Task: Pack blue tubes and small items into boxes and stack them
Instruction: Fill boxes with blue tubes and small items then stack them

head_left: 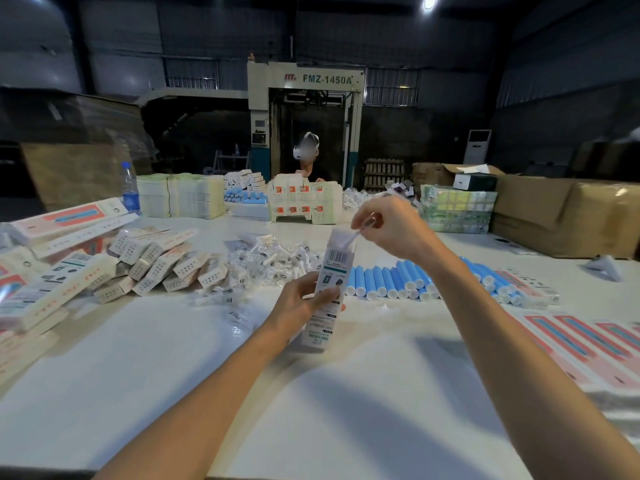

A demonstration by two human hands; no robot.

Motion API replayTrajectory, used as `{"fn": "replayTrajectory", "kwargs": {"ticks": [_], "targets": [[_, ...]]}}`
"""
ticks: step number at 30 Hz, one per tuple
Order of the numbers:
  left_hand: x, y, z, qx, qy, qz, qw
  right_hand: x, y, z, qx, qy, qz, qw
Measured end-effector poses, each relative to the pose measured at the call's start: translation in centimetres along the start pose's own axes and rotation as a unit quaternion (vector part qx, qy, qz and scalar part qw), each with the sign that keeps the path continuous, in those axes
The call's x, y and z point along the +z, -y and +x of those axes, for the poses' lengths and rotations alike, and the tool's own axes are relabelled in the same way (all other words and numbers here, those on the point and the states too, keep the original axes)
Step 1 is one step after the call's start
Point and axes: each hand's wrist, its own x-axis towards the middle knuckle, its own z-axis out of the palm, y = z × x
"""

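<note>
White printed cardboard box (330,271): long and narrow, held above the white bench (173,375) in front of you. It leans slightly, open end up, barcode face toward you.
Left hand (301,303): its fingers (327,293) wrap the lower half of the box, thumb across the front.
Right hand (391,226): its fingers (369,220) pinch a small white item in clear wrap (351,237) right at the box mouth. The item's lower end looks just inside.
Step in hand: by my reading, you are feeding 1 small item into the box. Whether a tube is already inside cannot be told.
Doing it well: line the item up with the length of the box. Hold the walls lightly with your left hand so the mouth stays square. Let go only once the wrap has cleared the top flap. Loose wrap could snag on the rim, so lead with the narrow end.
Blue plastic tubes (391,282): lying in a row on the bench, just behind and right of the box, near your right forearm.
Heap of small clear-bagged items (270,258): on the bench beyond your left hand.
Closed white boxes (156,265): piled loosely at your left, which is probably where this 1 goes once shut.
Flat pink-and-white cartons (581,341): laid out at your right.
</note>
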Motion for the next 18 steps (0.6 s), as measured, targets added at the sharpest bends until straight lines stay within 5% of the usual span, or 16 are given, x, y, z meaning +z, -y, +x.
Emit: {"fn": "replayTrajectory", "kwargs": {"ticks": [8,18], "targets": [[0.3,-0.5,-0.3,-0.005,0.021,0.006,1.000,2.2,0.1,-0.3,0.063,0.029,0.157,0.985],[0.1,0.2,0.1,-0.023,0.011,-0.016,1.000,5.8,-0.3,-2.2,-0.013,-0.067,0.072,0.995]]}}
